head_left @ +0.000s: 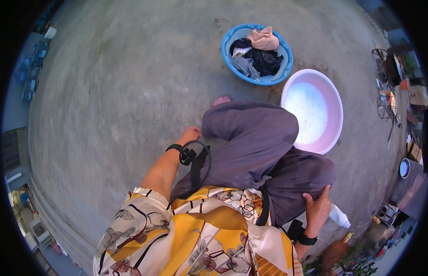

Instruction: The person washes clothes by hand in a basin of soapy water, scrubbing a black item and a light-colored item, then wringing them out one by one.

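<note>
My left hand (191,134) hangs beside my left shin with its fingers curled in, and nothing shows in them. My right hand (317,209) rests against my right thigh, thumb and forefinger apart, holding nothing. Ahead of my bent knees stands a pink basin (336,106) with whitish, sudsy liquid (307,110) inside. Just beyond it, a blue-rimmed basin (227,43) holds a heap of laundry: a peach cloth (264,38), black garments (264,62) and a grey cloth (245,66). Next to my right hand is a white bottle (339,216).
Bare concrete floor (122,83) spreads out ahead and to the left. Along the right edge are a wire rack (387,105), boxes (414,153), a small bucket (404,168) and potted plants (356,260). Blue items (32,69) stand at the far left.
</note>
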Tool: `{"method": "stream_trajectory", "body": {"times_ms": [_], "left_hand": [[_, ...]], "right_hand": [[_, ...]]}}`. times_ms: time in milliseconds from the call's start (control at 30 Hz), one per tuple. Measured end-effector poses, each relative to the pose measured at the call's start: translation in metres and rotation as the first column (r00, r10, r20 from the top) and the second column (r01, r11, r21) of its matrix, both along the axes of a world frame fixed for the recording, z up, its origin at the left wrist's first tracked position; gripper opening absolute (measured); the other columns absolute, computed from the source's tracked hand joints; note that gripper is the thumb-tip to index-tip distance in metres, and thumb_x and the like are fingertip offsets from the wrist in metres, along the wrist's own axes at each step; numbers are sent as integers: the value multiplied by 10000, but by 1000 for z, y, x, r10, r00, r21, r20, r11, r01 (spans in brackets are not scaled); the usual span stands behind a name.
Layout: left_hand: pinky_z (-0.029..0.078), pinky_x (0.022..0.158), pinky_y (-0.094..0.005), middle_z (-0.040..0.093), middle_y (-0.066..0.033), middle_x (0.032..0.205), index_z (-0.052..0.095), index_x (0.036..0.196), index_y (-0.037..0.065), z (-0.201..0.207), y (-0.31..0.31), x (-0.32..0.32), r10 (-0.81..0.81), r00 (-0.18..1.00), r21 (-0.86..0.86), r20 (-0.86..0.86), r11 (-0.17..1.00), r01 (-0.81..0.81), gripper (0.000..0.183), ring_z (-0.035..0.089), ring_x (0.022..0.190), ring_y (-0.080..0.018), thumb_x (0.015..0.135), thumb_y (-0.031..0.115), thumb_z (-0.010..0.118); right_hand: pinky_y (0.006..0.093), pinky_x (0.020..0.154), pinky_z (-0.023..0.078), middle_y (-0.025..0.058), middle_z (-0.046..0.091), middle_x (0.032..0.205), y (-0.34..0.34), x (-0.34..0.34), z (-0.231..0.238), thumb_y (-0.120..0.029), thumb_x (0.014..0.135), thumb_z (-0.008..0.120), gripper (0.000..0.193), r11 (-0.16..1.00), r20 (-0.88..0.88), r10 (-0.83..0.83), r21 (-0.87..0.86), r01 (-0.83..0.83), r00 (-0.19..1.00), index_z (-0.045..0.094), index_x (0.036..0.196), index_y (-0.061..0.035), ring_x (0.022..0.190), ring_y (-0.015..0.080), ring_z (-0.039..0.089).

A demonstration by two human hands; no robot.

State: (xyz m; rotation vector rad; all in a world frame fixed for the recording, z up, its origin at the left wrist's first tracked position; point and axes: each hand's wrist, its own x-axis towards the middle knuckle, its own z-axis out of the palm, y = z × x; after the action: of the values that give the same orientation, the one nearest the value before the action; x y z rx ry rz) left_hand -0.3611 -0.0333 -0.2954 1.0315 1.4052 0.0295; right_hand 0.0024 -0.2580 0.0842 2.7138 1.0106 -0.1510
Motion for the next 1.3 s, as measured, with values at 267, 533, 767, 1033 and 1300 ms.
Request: {"method": "stream_trajectory", "body": {"times_ms": [267,533,767,1033,1300], "left_hand": [[515,698,-323,669,-151,862,616,989,40,-62,-8,-9,239,949,153,-208,966,-209,293,659,817,-227,742,153,724],[512,661,-302,598,-43,786,532,858,95,45,25,-39,808,223,-424,545,495,-759,115,594,714,-161,839,126,641],[508,636,-276,597,-26,816,559,957,98,53,26,-86,450,884,-30,126,893,-450,150,583,713,-132,829,111,636],[489,712,-250,609,-3,836,579,957,100,128,-1,55,200,922,-193,330,971,-142,232,589,740,-108,820,243,700],[484,597,-233,597,3,755,556,850,107,148,66,5,429,848,-31,312,897,-442,60,598,681,-105,843,105,616]], "right_hand": [[461,675,461,291,604,842,3,-3,-4,-319,644,795,872,992,6,126,-11,-126,992,388,1311,67,787,439,585],[458,687,456,292,604,847,1,-4,-2,-305,652,794,870,991,20,130,22,-130,991,377,1316,71,802,439,582],[463,718,461,303,603,853,1,0,-5,-297,644,798,867,995,22,98,-27,-98,995,387,1304,84,812,442,583],[446,737,468,296,607,898,5,-7,-2,-277,654,792,858,995,-1,97,18,-97,995,379,1312,87,827,430,590],[426,746,476,256,608,1006,-2,-15,-1,-291,689,769,831,978,-37,4,208,3,999,372,1348,22,866,394,604]]}}
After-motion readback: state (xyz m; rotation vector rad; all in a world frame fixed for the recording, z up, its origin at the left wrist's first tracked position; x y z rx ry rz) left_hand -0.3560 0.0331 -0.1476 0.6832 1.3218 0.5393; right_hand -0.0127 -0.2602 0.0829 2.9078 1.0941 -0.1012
